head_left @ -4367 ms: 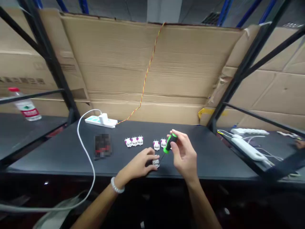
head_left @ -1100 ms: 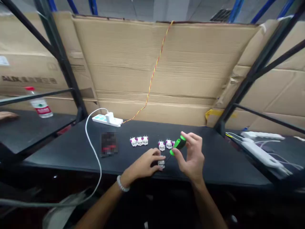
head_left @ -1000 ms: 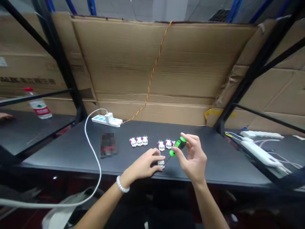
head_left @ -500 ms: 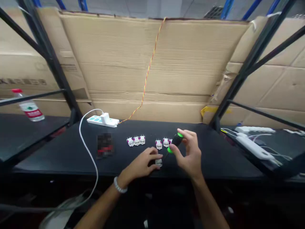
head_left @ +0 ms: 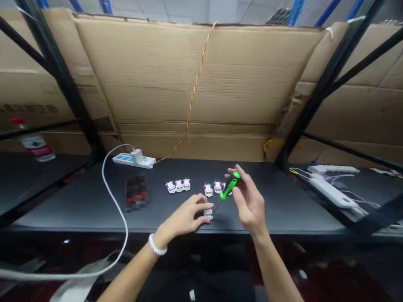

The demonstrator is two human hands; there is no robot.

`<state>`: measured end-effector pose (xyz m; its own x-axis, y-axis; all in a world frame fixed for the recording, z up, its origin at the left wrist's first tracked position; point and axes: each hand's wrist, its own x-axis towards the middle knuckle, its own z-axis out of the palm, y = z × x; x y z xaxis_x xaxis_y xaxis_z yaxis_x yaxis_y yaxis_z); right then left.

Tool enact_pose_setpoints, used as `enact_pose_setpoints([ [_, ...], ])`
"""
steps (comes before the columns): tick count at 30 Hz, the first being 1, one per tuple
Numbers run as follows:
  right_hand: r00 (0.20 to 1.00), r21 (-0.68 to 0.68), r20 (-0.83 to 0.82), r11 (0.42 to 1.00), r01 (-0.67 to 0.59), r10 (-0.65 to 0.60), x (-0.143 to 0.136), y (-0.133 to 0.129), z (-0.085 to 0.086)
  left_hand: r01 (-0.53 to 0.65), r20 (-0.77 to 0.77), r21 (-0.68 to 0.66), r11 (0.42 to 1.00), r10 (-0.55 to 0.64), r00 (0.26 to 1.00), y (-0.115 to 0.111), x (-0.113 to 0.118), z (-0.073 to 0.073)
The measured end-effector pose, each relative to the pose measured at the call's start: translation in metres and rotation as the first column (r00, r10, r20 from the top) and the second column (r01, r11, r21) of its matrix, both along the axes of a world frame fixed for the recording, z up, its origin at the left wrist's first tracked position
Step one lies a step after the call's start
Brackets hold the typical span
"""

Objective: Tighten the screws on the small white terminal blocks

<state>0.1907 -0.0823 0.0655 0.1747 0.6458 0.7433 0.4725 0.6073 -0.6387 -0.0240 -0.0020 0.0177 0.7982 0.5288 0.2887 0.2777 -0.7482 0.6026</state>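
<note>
My left hand (head_left: pixel 192 214) pinches a small white block-like part (head_left: pixel 208 212) between thumb and fingers, against the black tabletop. A screwdriver (head_left: pixel 231 186) with a green-and-black handle leans over it from the right, its thin shaft reaching down to the part. My right hand (head_left: pixel 248 199) holds that handle between thumb and fingers, with some fingers loosely raised. The exact contact of the tip is too small to make out. Just behind the hands lies a row of similar white-and-purple parts (head_left: pixel 208 190), partly covered by the screwdriver and right hand.
Another group of white-and-purple parts (head_left: pixel 179 185) lies to the left. Farther left are a blurred dark-and-red item (head_left: pixel 137 193), a power strip (head_left: pixel 126 158) and a white cable (head_left: pixel 110 188). Black frame posts (head_left: pixel 75 96) and cardboard panels (head_left: pixel 201 79) bound the table.
The screwdriver handle has turned, now showing more green, and my right fingers have opened out somewhat around it. My left hand stays on the white part. The view has shifted slightly.
</note>
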Motion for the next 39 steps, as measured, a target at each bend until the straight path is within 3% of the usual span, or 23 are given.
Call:
enact_pose_setpoints([
  [4,0.978,0.068,0.081,0.98,0.188,-0.194,-0.0024,0.0011,0.0018,0.001,0.009,-0.001,1.0,-0.001,1.0,0.0001,0.0001,-0.0015],
  [6,0.971,0.077,0.088,0.973,0.215,-0.222,-0.0038,0.0018,0.0022,0.0,0.008,-0.004,1.0,0.0,1.0,0.0003,0.0002,-0.0025],
  [15,0.999,0.004,0.041,1.0,0.004,-0.004,-0.0038,-0.0014,-0.0002,0.002,0.012,0.002,1.0,-0.002,1.0,0.0008,-0.0004,-0.0027],
  [22,0.976,0.087,0.092,0.978,0.187,-0.195,-0.0066,-0.0002,0.0027,0.005,0.013,0.0,1.0,-0.005,1.0,0.0006,-0.0005,-0.0015],
  [35,1.0,-0.016,-0.006,1.0,-0.022,0.022,-0.0043,-0.0012,-0.0025,-0.002,0.015,-0.006,1.0,0.002,1.0,0.0003,0.0,-0.0014],
  [39,0.996,0.039,0.049,0.997,0.068,-0.07,-0.0051,-0.0008,-0.0008,-0.002,0.006,-0.012,1.0,0.002,1.0,0.0003,-0.0001,-0.0012],
])
